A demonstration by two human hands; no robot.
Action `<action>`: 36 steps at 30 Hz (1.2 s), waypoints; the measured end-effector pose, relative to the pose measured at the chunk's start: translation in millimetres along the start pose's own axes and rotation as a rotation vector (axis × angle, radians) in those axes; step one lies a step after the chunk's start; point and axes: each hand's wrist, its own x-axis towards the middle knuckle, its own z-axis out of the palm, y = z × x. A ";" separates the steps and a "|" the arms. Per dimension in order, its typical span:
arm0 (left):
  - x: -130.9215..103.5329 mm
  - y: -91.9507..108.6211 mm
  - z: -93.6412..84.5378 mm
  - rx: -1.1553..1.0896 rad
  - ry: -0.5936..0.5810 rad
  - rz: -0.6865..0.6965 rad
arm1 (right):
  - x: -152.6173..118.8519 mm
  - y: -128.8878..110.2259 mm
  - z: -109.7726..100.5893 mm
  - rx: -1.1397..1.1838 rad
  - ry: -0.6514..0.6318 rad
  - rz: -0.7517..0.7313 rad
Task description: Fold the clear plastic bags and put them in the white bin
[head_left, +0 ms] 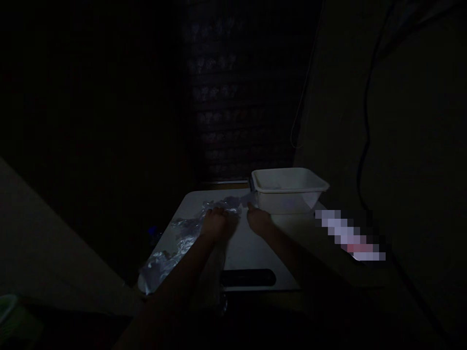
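Observation:
The scene is very dark. Crumpled clear plastic film runs along the left side of a small white table. My left hand is on this film with its fingers curled down into it. Just right of it, my right hand is closed, one finger or the thumb pointing forward near the film's far end. Whatever lies within its fingers is hidden. A white plastic tub stands at the table's back right, close beyond my right hand.
The table has a dark handle slot near its front edge. A blurred-out bright device lies at the right. A dark cable hangs down the right wall. A green basket shows at the lower left.

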 end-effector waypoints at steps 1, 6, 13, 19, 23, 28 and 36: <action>0.5 0.4 1.7 -0.001 -0.006 0.009 | 3.8 -0.1 1.8 0.012 -0.004 0.022; 2.2 0.5 5.9 0.002 -0.010 0.017 | 7.0 6.7 3.5 0.062 0.024 -0.016; 0.8 5.0 -4.4 -0.086 -0.117 -0.055 | 9.4 1.1 0.8 0.076 -0.052 0.010; 1.0 6.7 2.0 -0.167 -0.053 0.045 | 18.9 -2.9 5.9 0.169 -0.014 0.113; 1.8 4.3 3.2 -0.161 -0.035 -0.008 | 15.7 9.2 2.7 0.223 0.099 -0.022; 2.6 10.3 3.4 -0.351 0.014 -0.080 | 4.9 22.6 -9.6 0.597 0.272 -0.025; 17.6 41.8 4.3 -0.864 -0.022 -0.097 | -37.5 48.9 -24.2 0.947 0.326 0.040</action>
